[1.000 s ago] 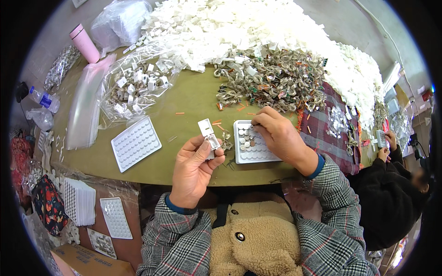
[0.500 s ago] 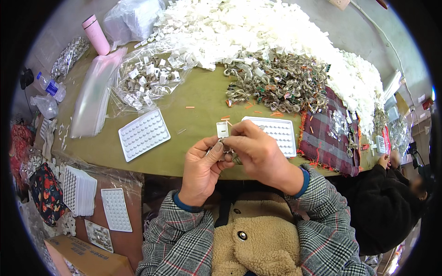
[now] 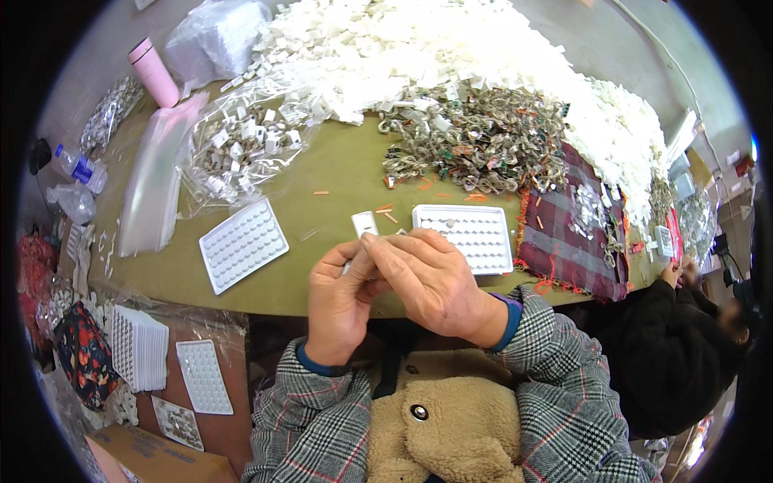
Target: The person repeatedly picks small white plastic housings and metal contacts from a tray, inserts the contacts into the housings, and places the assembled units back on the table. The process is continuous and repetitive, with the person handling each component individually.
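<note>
A small white plastic casing (image 3: 365, 223) with a slot in its face stands up between my fingertips, just above the table's front edge. My left hand (image 3: 340, 302) grips it from below, its thumb and fingers closed around the lower part. The thumb and fingertips of my right hand (image 3: 435, 286) press together against the same casing. Its lower end is hidden by my fingers. Just beyond my right hand lies a white dimpled tray (image 3: 483, 264), with a small round piece (image 3: 450, 223) on it. Another white dimpled tray (image 3: 243, 245) rests at an angle to the left of my hands.
White parts (image 3: 403, 48) are heaped at the back, with coiled cables (image 3: 483, 141) before them. A clear bag of casings (image 3: 241, 149), plastic sleeves (image 3: 153, 181) and a pink bottle (image 3: 155, 74) stand left. A plaid cloth (image 3: 568, 233) and another person (image 3: 676, 354) are at right.
Both hands have shifted slightly left with the casing. My right fingers have come down against it and now cover more of it. The view has shifted a little.
</note>
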